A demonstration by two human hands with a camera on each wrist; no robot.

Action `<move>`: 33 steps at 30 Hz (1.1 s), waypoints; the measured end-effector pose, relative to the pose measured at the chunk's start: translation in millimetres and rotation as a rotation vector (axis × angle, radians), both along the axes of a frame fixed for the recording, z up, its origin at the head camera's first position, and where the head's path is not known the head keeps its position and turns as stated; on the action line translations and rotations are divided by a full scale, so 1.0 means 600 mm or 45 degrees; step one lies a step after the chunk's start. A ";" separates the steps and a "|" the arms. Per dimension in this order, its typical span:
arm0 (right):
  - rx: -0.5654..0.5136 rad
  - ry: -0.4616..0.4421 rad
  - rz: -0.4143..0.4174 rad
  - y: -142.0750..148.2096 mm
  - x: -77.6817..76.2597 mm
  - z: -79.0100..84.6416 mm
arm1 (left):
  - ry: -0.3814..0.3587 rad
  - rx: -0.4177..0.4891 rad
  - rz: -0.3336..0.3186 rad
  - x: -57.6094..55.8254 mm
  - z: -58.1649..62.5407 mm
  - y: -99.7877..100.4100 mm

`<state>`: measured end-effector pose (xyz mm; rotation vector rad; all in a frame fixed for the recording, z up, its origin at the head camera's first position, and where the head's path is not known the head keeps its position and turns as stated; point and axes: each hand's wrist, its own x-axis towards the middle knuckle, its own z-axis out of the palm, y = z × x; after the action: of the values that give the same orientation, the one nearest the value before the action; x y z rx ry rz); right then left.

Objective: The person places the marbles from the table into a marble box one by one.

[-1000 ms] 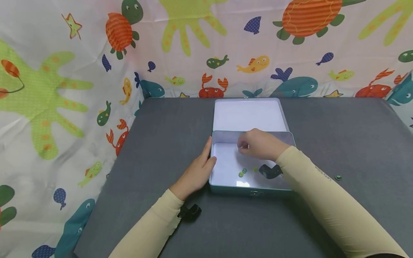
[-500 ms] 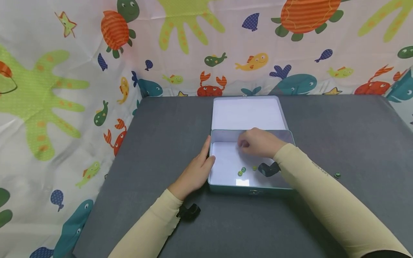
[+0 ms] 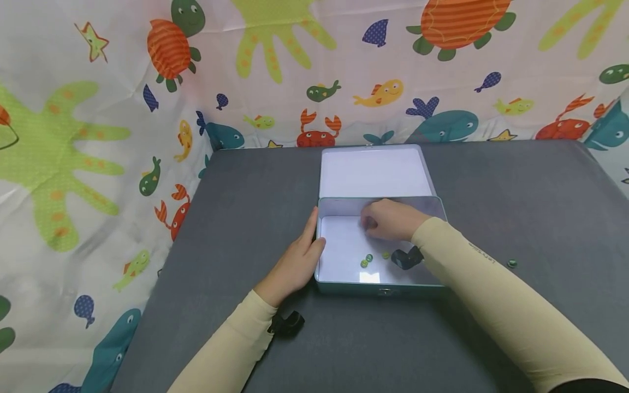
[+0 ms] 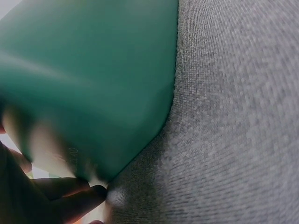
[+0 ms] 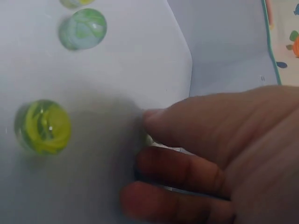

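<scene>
A green metal box (image 3: pixel 349 288) with a white inside lies on the table, its lid (image 3: pixel 375 172) folded back. Along the box's left wall rests my left hand (image 3: pixel 292 267), fingers straight and thumb at the rim; the left wrist view shows fingertips (image 4: pixel 96 193) by the green side. My right hand (image 3: pixel 390 219) reaches inside near the back wall and pinches a small glassy marble (image 5: pixel 148 139), mostly hidden between thumb and finger. Loose on the box floor are a yellow marble (image 5: pixel 46 127), a pale green marble (image 5: pixel 86 29) and another marble (image 3: pixel 386 255).
One dark green marble (image 3: pixel 512 263) lies on the grey table (image 3: pixel 255 218), right of the box and beside my right sleeve (image 3: pixel 481 273). A curtain (image 3: pixel 275 109) with printed sea animals hangs behind and to the left.
The head view has shifted slightly. My right hand stays at about the same spot inside the box, its fingers moving only a little; my left hand keeps its place.
</scene>
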<state>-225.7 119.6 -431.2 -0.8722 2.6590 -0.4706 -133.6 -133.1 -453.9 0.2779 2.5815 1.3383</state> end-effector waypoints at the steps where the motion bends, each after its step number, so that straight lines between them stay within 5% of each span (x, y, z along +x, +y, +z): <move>1: 0.000 0.000 -0.001 0.000 0.000 -0.001 | 0.000 0.002 0.000 0.000 0.000 0.000; 22: -0.049 -0.083 -0.039 0.003 0.005 0.013 | -0.002 -0.005 0.001 0.000 0.001 -0.001; 33: -0.024 -0.048 -0.096 0.012 0.027 0.059 | -0.011 -0.003 -0.015 0.005 0.005 -0.002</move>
<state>-209.6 126.6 -396.0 -0.7624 2.6648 -0.5252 -130.6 -134.1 -451.2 0.2861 2.5699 1.3290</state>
